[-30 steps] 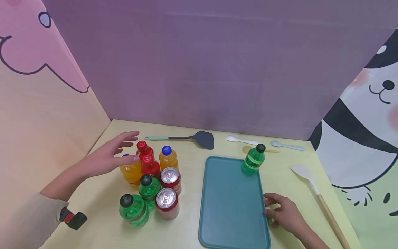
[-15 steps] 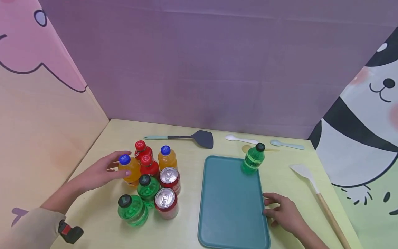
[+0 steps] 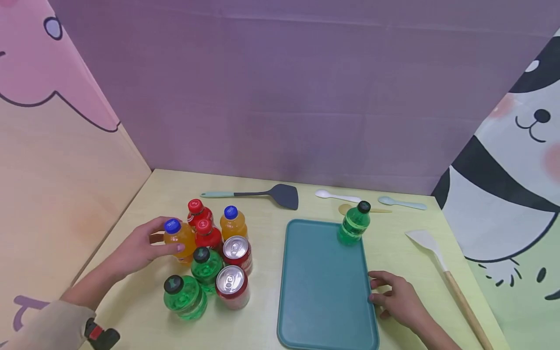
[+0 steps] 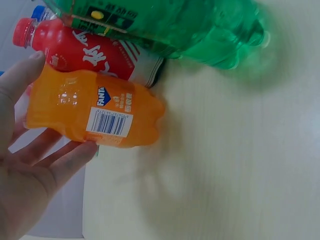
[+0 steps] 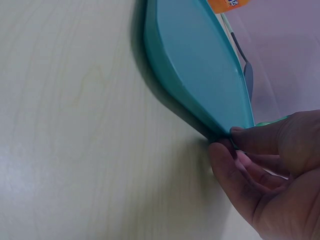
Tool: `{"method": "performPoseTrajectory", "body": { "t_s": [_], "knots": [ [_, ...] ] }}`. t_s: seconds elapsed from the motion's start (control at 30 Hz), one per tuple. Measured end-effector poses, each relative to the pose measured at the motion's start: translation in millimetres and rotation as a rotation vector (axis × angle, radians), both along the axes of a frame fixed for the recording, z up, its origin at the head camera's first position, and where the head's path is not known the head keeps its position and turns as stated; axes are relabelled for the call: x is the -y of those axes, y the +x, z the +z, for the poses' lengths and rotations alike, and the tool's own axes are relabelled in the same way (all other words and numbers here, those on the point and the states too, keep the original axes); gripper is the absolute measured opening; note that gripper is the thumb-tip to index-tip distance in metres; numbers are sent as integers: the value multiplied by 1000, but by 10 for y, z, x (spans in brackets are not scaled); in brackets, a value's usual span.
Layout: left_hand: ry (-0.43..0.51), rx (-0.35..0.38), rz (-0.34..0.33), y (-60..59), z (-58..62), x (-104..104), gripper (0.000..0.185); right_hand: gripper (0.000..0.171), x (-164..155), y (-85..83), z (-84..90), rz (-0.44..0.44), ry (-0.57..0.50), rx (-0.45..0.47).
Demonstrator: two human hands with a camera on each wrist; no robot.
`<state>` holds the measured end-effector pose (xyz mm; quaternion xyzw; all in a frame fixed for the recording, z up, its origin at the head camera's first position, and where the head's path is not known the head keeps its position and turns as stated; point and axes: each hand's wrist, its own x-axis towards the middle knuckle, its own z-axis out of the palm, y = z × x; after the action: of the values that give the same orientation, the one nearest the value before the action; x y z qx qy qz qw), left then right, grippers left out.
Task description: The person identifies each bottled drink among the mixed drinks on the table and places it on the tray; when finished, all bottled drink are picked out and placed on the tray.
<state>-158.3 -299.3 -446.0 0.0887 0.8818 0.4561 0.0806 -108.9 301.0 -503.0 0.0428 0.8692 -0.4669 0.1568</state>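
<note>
My left hand [image 3: 137, 250] grips an upright bottle of orange soda [image 3: 183, 243] with a blue cap, at the left of a drinks cluster. In the left wrist view the thumb lies on one side of that Fanta bottle [image 4: 80, 107] and the fingers on the other. At the right edge of the teal tray [image 3: 323, 291], my right hand [image 3: 401, 301] pinches the rim between thumb and fingers, shown close in the right wrist view. A green bottle [image 3: 353, 227] with a black cap stands on the tray's far right corner.
Beside the held bottle stand two red-capped bottles [image 3: 208, 237], another orange one [image 3: 233, 224], two green bottles [image 3: 185, 297] and two cans [image 3: 233, 287]. A dark turner [image 3: 282, 195] and small spoons [image 3: 337, 196] lie along the back; a long wooden-handled spatula [image 3: 459, 287] lies at right.
My left hand has come down from above the bottles to the orange soda bottle and closed around it. The right hand has stayed at the tray's edge.
</note>
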Motion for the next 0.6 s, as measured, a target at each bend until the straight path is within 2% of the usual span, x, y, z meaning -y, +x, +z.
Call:
{"method": "performPoseTrajectory", "body": {
  "t_s": [0.27,0.37,0.47,0.6],
  "knots": [
    [-35,-65,92,79,-19,10,60,57,-1,-4,0,9,-7,-12],
    [-40,-88,111,129,12,41,58,58,-11,-5,-9,24,-18,-14],
    [-58,-110,132,186,107,75,56,58,-19,-2,-12,35,-32,-22],
    [-80,-143,151,251,334,96,54,58,-26,6,-7,34,-34,-32]
  ]
}}
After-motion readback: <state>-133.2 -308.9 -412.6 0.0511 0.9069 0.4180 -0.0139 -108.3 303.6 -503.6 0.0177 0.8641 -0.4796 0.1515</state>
